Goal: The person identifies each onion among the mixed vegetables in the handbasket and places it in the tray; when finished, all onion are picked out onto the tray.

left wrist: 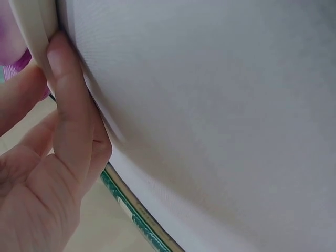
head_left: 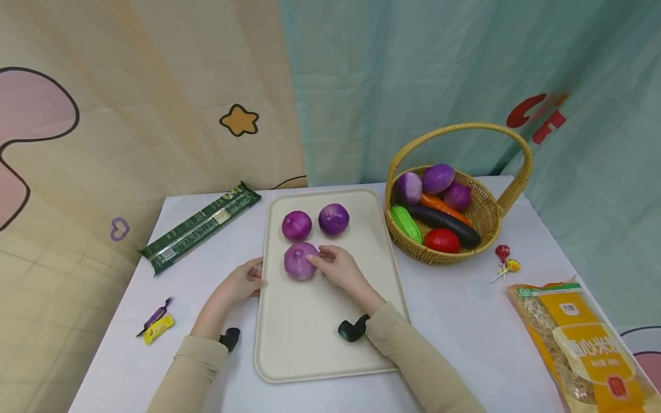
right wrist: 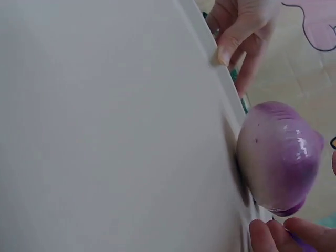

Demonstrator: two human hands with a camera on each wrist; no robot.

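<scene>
On a cream tray (head_left: pixel 330 338) stand a pale purple onion (head_left: pixel 298 264), a magenta onion (head_left: pixel 296 226) and a dark purple round vegetable (head_left: pixel 334 219). At the tray's left edge my left hand (head_left: pixel 242 282) pinches the rim, thumb on top and fingers along the outside. My right hand (head_left: pixel 338 267) is at the pale onion's right side, its thumb over the top. Loosely bent fingertips (right wrist: pixel 262 236) lie close beside the onion in the right wrist view; contact is hard to judge. The onion appears to rest on the tray.
A wicker basket (head_left: pixel 496 229) of vegetables stands at the back right. Two lollipops (head_left: pixel 506 263) and a yellow grain bag (head_left: pixel 588 344) lie to the right. Leftward are a long green packet (head_left: pixel 201 228) and small wrapped candies (head_left: pixel 157 322). A curtain hangs behind the table.
</scene>
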